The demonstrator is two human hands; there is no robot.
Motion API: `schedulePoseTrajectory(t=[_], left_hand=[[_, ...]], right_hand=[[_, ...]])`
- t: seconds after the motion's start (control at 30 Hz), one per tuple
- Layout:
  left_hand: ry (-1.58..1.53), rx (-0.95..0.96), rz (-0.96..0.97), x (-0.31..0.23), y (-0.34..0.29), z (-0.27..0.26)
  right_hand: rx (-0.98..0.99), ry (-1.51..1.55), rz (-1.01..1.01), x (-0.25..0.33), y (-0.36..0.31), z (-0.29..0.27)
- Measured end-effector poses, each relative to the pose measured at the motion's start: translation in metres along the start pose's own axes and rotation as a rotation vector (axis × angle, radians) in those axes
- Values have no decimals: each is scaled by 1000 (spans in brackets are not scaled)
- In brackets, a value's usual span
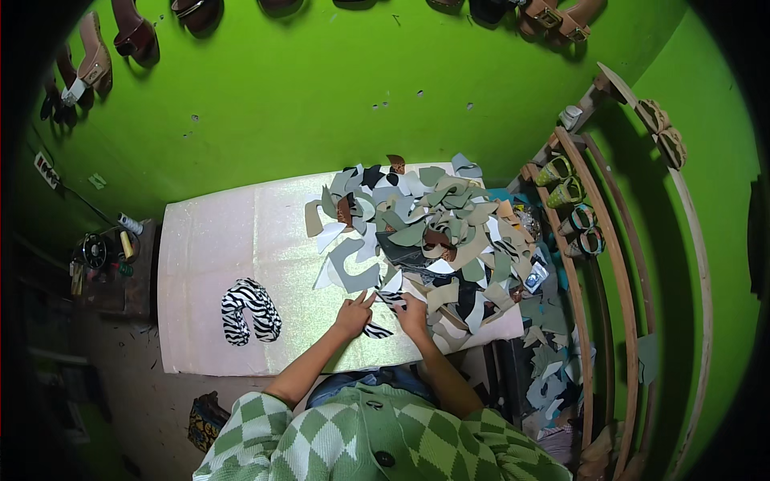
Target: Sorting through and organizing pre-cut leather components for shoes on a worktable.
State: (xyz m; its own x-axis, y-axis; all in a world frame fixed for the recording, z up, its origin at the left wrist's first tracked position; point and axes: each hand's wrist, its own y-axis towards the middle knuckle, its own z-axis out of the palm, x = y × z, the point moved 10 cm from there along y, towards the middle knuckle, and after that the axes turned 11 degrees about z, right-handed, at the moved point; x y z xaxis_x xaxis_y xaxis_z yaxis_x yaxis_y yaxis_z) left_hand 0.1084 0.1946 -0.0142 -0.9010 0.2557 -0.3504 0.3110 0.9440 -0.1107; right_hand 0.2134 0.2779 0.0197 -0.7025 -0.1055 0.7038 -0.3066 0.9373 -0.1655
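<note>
My right hand (pixel 413 315) is closed on the edge of a black-and-white zebra-print piece (pixel 391 297) at the near edge of a heap of cut scraps. Just left of it, my left hand (pixel 353 314) has its fingers stretched out and apart, the tips close to that piece; whether they touch it is too small to tell. Below and between the hands lies a narrow zebra-print strip (pixel 376 330). Farther left on the table rests a horseshoe-shaped pile of zebra-print pieces (pixel 250 313). A large grey curved piece (pixel 350 266) lies just beyond my left hand.
The heap of green, tan, white and black cut pieces (pixel 449 210) spreads over the right side of the pale shiny table (pixel 200 240). At the right stands a wooden rack (pixel 601 321) with sandals (pixel 568 192). A dark side table (pixel 120 280) with tools stands at the left.
</note>
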Motion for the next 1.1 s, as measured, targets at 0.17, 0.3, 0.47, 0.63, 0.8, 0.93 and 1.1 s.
schedulePoseTrajectory(t=[0.17, 0.3, 0.47, 0.63, 0.8, 0.93, 1.1], left_hand=[[17, -36, -23, -3, 3, -13], [-597, -517, 23, 11, -9, -40], [-1058, -485, -278, 45, -18, -7], [-1179, -618, -274, 61, -23, -21], [-1199, -415, -323, 53, -4, -39], [-1396, -468, -470, 51, 6, -47], [-978, -592, -283, 57, 14, -70]], right_hand=[[-64, -55, -68, 38, -8, -56], [89, 37, -78, 31, -2, -51], [106, 199, -71, 13, 1, -45], [-55, 196, -216, 47, -5, -74], [38, 303, -274, 71, 3, -79], [65, 296, -209, 59, 13, -67], [47, 240, -196, 60, 16, -62]])
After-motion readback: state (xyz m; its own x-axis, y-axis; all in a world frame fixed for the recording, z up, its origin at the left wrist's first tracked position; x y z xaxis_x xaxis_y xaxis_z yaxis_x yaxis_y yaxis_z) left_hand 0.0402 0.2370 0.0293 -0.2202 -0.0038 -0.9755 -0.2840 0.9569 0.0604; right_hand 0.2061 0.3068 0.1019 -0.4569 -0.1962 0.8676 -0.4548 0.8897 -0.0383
